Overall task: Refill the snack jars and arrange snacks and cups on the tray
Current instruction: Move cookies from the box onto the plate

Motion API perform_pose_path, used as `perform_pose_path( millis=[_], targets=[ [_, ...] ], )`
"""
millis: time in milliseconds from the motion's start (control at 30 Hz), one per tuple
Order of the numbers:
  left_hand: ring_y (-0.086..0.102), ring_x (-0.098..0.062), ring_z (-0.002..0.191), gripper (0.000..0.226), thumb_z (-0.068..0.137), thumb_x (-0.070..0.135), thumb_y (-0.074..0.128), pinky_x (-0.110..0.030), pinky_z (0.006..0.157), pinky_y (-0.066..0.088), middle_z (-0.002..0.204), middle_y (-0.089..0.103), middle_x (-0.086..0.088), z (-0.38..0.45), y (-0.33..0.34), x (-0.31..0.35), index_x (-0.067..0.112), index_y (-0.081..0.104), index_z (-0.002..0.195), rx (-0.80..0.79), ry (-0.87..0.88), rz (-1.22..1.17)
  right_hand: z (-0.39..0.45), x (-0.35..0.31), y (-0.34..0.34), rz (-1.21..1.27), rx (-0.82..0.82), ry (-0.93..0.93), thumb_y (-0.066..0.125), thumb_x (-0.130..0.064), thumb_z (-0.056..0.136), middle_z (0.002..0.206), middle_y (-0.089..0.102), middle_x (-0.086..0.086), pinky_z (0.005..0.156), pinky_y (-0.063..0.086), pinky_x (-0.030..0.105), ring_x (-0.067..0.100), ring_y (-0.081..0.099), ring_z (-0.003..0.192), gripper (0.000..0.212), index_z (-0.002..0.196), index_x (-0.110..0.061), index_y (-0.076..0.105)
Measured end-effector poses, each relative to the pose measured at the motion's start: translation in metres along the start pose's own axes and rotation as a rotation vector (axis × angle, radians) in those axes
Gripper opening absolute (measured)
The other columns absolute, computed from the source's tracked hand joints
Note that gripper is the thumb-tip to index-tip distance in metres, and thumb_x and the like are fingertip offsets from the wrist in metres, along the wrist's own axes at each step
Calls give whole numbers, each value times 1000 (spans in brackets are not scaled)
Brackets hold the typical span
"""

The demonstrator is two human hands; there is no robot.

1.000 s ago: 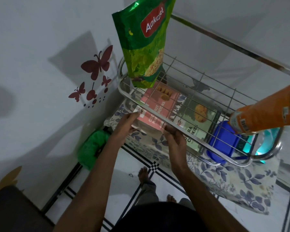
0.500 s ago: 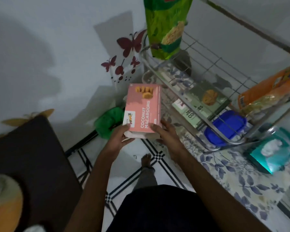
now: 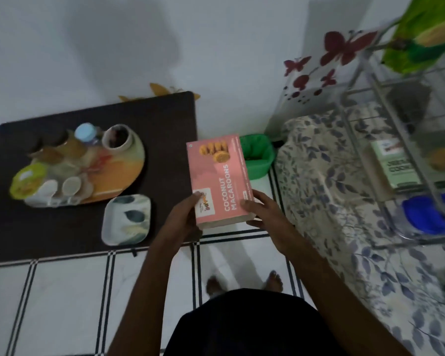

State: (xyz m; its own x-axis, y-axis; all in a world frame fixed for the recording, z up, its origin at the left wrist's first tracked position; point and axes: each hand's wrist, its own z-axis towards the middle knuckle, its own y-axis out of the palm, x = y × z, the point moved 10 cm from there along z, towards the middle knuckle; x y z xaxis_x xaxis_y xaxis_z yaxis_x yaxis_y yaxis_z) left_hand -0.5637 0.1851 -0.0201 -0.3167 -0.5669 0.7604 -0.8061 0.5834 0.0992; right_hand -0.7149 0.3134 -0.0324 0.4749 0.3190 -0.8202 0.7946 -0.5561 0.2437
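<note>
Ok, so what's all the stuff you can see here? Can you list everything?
Pink cardboard Coconut Macaroons box: one, pink, held above the floor.
Dark low table: one, dark brown, left.
Oval orange serving tray: one, on the table, carrying jars and cups, too blurred to count.
Small leaf-patterned square plate: one, white and grey-green, in front of the tray.
Green plastic bin: one, behind the box.
Wire metal rack: one, silver, right.
Green cookie box: one, under the rack.
Blue plastic lid: one, under the rack.
Left hand, right hand: both hold the box.
</note>
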Motion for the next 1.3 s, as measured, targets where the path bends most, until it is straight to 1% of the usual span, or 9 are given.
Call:
perform_pose_path(
  millis=[100,233,433,633,767,933,1033,1133,1300],
  targets=[
    [70,-28,98,29,98,37,55,-51,93,51,112,74,-13,-23,-51,-6,17,70,112,64,36,-10,-2,6,52,-84,-108,-2,74,-40,81,106,75,-6,95,52,38,13,69,103,52,129,-31,56],
    [68,-31,106,28,97,35,58,-51,99,49,112,74,-12,-61,-148,-27,16,68,114,183,81,-136,0,27,147,-165,-214,-4,72,-44,80,114,72,-3,88,55,32,16,68,106,56,131,-28,56],
    [68,-27,104,25,96,35,57,-43,93,52,110,74,-11,-105,-269,-64,17,69,111,317,90,-305,8,71,267,-118,-157,-1,47,-42,99,113,73,4,97,51,38,23,66,110,34,119,-23,68],
    [70,-26,103,33,96,33,60,-35,84,55,113,73,-12,-132,-372,-89,12,65,120,470,124,-464,11,107,375,-75,-135,36,43,-31,103,112,72,2,96,50,35,15,66,106,31,111,-16,68],
    [70,-26,102,27,94,29,64,-36,87,56,111,74,-11,-137,-416,-95,14,65,116,566,154,-570,29,132,418,-88,-115,140,47,-40,100,114,72,1,104,46,43,18,63,114,31,112,-20,68],
    [69,-29,106,32,95,29,64,-44,98,53,111,74,-11,-124,-463,-102,8,65,120,626,143,-709,54,159,476,-119,-170,222,56,-37,97,116,70,7,94,55,42,20,68,106,35,125,-18,60],
    [68,-31,109,29,95,29,63,-46,101,52,111,74,-11,-107,-489,-96,11,64,119,658,139,-754,76,167,510,-133,-224,272,60,-37,95,111,72,7,91,57,42,22,69,103,33,122,-17,61],
    [69,-28,104,30,96,29,63,-45,101,51,107,75,-9,-91,-510,-90,11,63,120,671,126,-787,93,163,538,-141,-263,336,63,-31,94,105,73,8,92,56,44,25,69,102,24,113,-16,64],
    [69,-26,105,34,95,30,62,-39,96,52,107,76,-6,-65,-537,-83,11,62,124,670,91,-794,127,154,565,-124,-251,355,65,-15,94,108,73,12,84,59,37,24,71,99,24,116,-9,58]
  ],
)
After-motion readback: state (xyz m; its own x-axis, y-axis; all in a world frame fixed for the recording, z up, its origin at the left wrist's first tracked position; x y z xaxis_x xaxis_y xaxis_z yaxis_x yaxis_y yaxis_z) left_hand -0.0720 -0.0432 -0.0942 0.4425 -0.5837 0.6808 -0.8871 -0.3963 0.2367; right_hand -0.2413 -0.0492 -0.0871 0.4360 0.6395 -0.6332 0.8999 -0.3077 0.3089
